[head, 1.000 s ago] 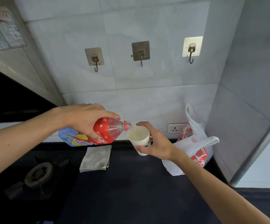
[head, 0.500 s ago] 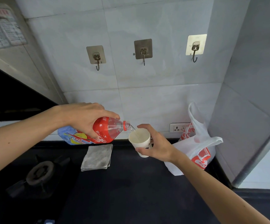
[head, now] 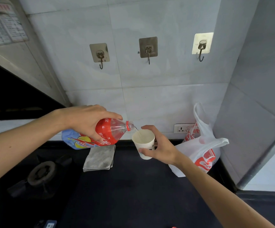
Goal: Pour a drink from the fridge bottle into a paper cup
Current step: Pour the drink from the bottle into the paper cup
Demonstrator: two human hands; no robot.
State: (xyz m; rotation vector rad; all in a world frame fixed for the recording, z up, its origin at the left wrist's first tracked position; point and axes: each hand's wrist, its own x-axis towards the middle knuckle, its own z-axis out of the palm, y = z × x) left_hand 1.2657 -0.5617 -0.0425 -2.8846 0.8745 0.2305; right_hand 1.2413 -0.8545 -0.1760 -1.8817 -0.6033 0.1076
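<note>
My left hand [head: 85,120] grips a plastic bottle [head: 108,134] with a red and blue label, tipped on its side with the open neck pointing right. A thin clear stream runs from the neck into a white paper cup [head: 143,142]. My right hand [head: 159,146] holds the cup from its right side, lifted above the black counter and tilted slightly toward the bottle. Pale liquid lies in the cup.
A folded grey cloth [head: 99,157] lies on the black counter [head: 133,186] under the bottle. A gas burner [head: 41,173] sits at the left. A white and red plastic bag [head: 202,150] stands in the right corner by a wall socket [head: 182,128]. Three hooks hang on the tiled wall.
The bottle and cup hold almost the same pose while the stream keeps running. The view has shifted slightly.
</note>
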